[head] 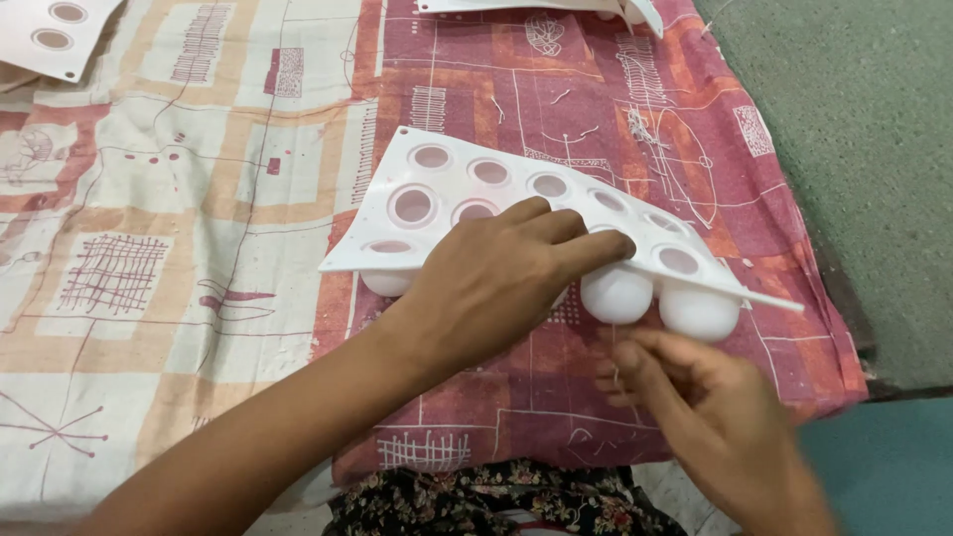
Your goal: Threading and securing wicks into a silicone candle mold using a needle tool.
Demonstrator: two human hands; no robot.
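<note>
A white plastic tray (pixel 452 189) with several round cup-shaped hollows lies tilted on a patterned cloth, its near edge raised so the rounded cup bottoms (pixel 616 294) show underneath. My left hand (pixel 501 278) grips the tray's near edge, fingers on top and reaching into a hollow. My right hand (pixel 695 402) is blurred just below the cup bottoms, with fingers bent and nothing visible in it.
A red, cream and orange patterned cloth (pixel 199 248) covers the surface. Another white tray (pixel 55 30) sits at the far left corner and one more (pixel 596 8) at the top edge. Green floor (pixel 874 149) lies to the right. Floral fabric (pixel 476 501) is at the bottom.
</note>
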